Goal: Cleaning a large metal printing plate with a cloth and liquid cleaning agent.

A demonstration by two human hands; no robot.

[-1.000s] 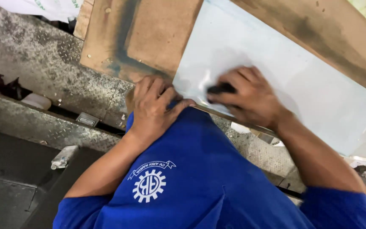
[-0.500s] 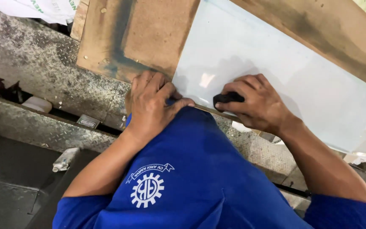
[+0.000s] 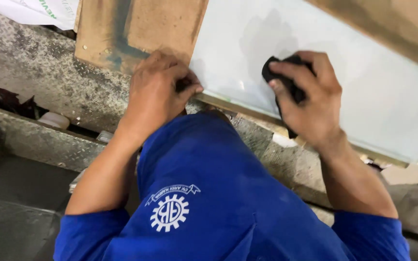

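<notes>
Head view, looking down over a blue work shirt (image 3: 218, 203) toward a bench.

Pale sheet (image 3: 364, 82): flat, glossy, whitish panel lying slantwise across the upper right, resting on a brown board (image 3: 136, 29) that shows beyond its left edge and again along the top right. Near corner of the sheet just beside the left hand; middle of the sheet under the right hand. Faint grey smear visible on the surface above the right hand.

Left hand (image 3: 158, 92): palm down, fingers curled and bunched together, pressed onto the brown board at the sheet's lower left corner. Fingertips touching or just meeting the sheet's edge; whether anything is pinched beneath them cannot be told.

Right hand (image 3: 310, 96): closed around a dark wad of cloth (image 3: 281, 77), fingers wrapped over its top, thumb side toward the left. Cloth pressed flat against the pale sheet; only its upper left part shows past the fingers.

Both hands well apart, one at the sheet's corner, the other further in on its surface.

Below the board: grey chequered metal plate (image 3: 30, 72), worn and dusty, stepping down to a second ledge at lower left.
</notes>
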